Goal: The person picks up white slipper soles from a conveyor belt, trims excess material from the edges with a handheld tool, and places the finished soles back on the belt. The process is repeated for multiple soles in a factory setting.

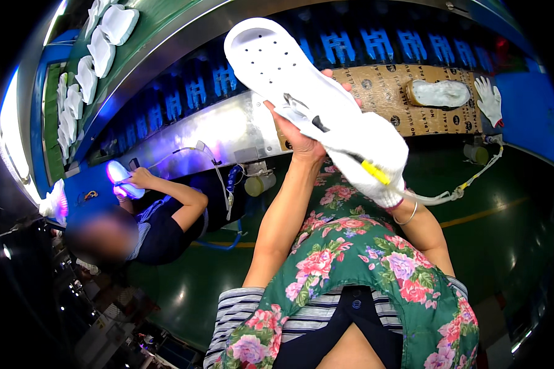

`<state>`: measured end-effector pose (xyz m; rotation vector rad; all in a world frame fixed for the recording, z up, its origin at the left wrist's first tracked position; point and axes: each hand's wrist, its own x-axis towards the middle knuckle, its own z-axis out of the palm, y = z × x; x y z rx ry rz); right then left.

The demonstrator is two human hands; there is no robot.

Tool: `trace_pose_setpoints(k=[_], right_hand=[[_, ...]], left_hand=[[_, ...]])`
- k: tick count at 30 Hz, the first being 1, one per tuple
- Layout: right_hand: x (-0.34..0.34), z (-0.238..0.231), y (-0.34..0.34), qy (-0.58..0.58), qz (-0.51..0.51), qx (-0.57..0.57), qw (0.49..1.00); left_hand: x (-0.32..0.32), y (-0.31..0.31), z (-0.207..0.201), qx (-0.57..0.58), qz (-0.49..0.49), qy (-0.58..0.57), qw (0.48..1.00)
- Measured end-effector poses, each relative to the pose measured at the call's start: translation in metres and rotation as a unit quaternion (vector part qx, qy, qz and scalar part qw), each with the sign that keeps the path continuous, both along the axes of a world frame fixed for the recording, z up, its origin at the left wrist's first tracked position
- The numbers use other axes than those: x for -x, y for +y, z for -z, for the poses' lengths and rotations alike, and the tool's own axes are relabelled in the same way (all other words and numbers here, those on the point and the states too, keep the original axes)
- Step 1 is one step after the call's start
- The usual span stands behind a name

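A white perforated clog-style shoe (314, 80) is held up in front of me, its holed toe end pointing to the upper left. My bare left hand (297, 132) is closed round it from beneath, with fingertips showing on its far side. My right hand (381, 150) wears a white knit glove and a bangle at the wrist. It is closed on a slim tool with a black tip (319, 123), a yellow sleeve (375, 173) and a pale hose (440, 198). The tip lies over the shoe's opening; I cannot tell whether it touches. The tool's exact kind is unclear.
On brown printed paper (375, 98) lie another white shoe piece (440, 93) and a white glove (489, 101). Blue racks (375, 44) line the bench back. White shoe parts (102, 50) ride a green belt at left. A co-worker (166, 215) holds a lit shoe.
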<state>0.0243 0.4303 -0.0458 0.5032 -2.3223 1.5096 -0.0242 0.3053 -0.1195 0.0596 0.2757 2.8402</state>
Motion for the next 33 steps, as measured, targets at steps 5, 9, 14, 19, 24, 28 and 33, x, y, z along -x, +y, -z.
trace_pose_setpoints(k=[5, 9, 14, 19, 24, 28, 33], right_hand=[[0.002, -0.01, -0.009, 0.082, -0.024, -0.046, 0.995], [0.003, -0.002, -0.002, 0.058, -0.02, -0.047, 0.997], [-0.002, 0.003, 0.0, 0.049, -0.027, -0.053, 0.997], [-0.004, 0.005, -0.001, -0.099, 0.022, 0.15, 0.983], [-0.003, 0.003, 0.002, 0.055, 0.005, -0.034, 0.998], [-0.005, 0.007, 0.006, -0.14, -0.01, 0.169, 0.976], [-0.005, 0.004, 0.015, 0.04, -0.029, -0.042, 0.998]], left_hand=[[0.009, 0.002, 0.018, -0.084, 0.051, 0.02, 0.995], [0.013, -0.001, 0.024, -0.031, 0.06, 0.065, 0.996], [0.008, 0.003, 0.017, 0.004, 0.019, -0.024, 1.0], [0.013, 0.005, 0.009, 0.078, -0.006, -0.071, 0.994], [0.013, -0.002, 0.016, 0.036, 0.031, -0.054, 0.997], [0.012, -0.009, 0.016, 0.051, 0.014, -0.038, 0.998], [0.012, -0.016, 0.02, 0.021, 0.024, -0.045, 0.999]])
